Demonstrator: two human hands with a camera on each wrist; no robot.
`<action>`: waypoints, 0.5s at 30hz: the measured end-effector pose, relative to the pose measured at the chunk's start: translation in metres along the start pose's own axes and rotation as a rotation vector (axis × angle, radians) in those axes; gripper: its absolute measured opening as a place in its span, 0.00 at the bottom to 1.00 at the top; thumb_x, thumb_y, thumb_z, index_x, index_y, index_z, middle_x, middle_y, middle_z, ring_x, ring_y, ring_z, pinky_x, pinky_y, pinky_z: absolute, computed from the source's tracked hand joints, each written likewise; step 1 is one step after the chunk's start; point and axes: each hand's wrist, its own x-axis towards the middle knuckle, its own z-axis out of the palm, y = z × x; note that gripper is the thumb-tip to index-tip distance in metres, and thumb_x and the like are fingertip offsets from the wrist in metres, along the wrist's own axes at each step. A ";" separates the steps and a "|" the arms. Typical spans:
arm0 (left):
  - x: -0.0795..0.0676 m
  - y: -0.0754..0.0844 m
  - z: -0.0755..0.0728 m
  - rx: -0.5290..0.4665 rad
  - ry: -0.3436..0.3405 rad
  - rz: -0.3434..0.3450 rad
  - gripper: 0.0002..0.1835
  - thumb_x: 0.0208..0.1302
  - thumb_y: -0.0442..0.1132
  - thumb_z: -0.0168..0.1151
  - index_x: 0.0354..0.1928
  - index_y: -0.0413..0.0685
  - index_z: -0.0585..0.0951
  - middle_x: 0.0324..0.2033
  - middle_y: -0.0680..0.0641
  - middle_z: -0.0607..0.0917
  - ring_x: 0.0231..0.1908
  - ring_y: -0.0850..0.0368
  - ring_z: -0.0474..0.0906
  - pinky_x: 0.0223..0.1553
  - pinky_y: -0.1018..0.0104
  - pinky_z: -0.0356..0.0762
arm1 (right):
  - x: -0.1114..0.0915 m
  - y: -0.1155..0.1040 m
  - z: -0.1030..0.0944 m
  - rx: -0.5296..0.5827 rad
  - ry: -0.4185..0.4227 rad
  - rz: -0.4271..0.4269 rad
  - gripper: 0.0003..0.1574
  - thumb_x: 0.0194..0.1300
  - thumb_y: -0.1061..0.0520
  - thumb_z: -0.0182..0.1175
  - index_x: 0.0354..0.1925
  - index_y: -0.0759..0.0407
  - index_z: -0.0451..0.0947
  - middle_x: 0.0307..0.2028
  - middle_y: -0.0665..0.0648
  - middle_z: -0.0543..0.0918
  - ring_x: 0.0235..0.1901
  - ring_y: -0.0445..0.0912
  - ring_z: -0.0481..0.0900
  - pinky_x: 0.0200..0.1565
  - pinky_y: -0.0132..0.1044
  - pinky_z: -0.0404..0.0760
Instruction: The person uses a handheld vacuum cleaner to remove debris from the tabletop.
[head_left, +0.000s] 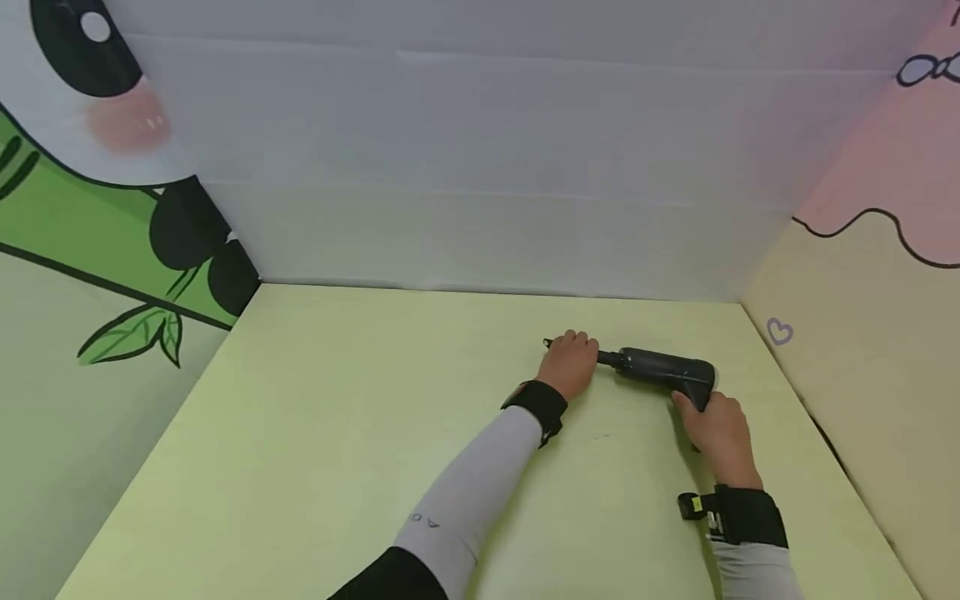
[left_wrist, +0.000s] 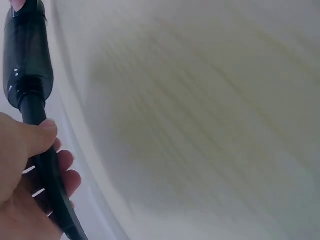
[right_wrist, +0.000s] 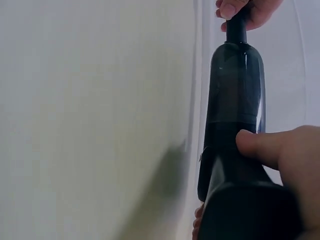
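A black handheld vacuum cleaner (head_left: 660,367) is held over the pale yellow tabletop (head_left: 360,417), its body lying roughly crosswise in the head view. My right hand (head_left: 722,433) grips its handle, the thumb (right_wrist: 262,145) against the black body in the right wrist view. With my left hand (head_left: 572,367) I hold the slim nozzle (left_wrist: 55,185) at the front; thumb and fingers wrap round it in the left wrist view. The nozzle's tip pokes out to the left of that hand. Much of the handle is hidden behind my right hand.
Behind the table rises a white wall (head_left: 480,167). To the left is a wall panel with a painted green and white cartoon figure (head_left: 97,225); a pink and cream wall (head_left: 862,333) runs along the right edge. Dark bands sit on both wrists.
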 end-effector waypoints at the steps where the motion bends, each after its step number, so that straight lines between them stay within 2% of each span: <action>1: 0.005 0.005 -0.002 0.000 0.000 0.010 0.14 0.82 0.42 0.47 0.57 0.52 0.81 0.48 0.51 0.83 0.52 0.55 0.78 0.56 0.65 0.77 | 0.000 0.005 -0.003 -0.013 0.015 0.006 0.37 0.76 0.38 0.51 0.35 0.74 0.70 0.31 0.69 0.71 0.28 0.58 0.73 0.25 0.43 0.69; 3: 0.011 0.014 -0.004 -0.002 -0.013 0.010 0.14 0.82 0.43 0.47 0.58 0.55 0.80 0.49 0.53 0.83 0.54 0.57 0.78 0.58 0.67 0.76 | 0.002 0.012 -0.009 -0.037 0.029 0.012 0.39 0.77 0.39 0.50 0.35 0.78 0.70 0.34 0.75 0.71 0.31 0.62 0.72 0.27 0.46 0.69; 6: 0.015 0.021 -0.003 0.012 -0.057 -0.029 0.15 0.82 0.44 0.47 0.60 0.58 0.79 0.51 0.55 0.82 0.56 0.59 0.77 0.61 0.70 0.73 | 0.006 0.016 -0.011 -0.047 0.011 0.004 0.42 0.78 0.39 0.50 0.39 0.83 0.69 0.39 0.81 0.69 0.35 0.66 0.71 0.31 0.50 0.70; 9: 0.013 0.022 0.000 0.016 -0.095 -0.070 0.15 0.81 0.45 0.48 0.61 0.59 0.79 0.53 0.56 0.82 0.57 0.60 0.76 0.64 0.70 0.71 | 0.010 0.015 -0.006 -0.049 -0.026 0.000 0.44 0.78 0.39 0.50 0.42 0.86 0.68 0.41 0.82 0.68 0.37 0.68 0.70 0.33 0.52 0.71; 15: 0.007 0.021 0.004 -0.009 -0.095 -0.082 0.14 0.80 0.44 0.51 0.60 0.57 0.80 0.53 0.55 0.83 0.58 0.60 0.77 0.66 0.69 0.69 | 0.012 0.013 0.000 -0.062 -0.065 0.020 0.44 0.78 0.40 0.50 0.45 0.88 0.66 0.43 0.83 0.67 0.39 0.70 0.69 0.36 0.54 0.71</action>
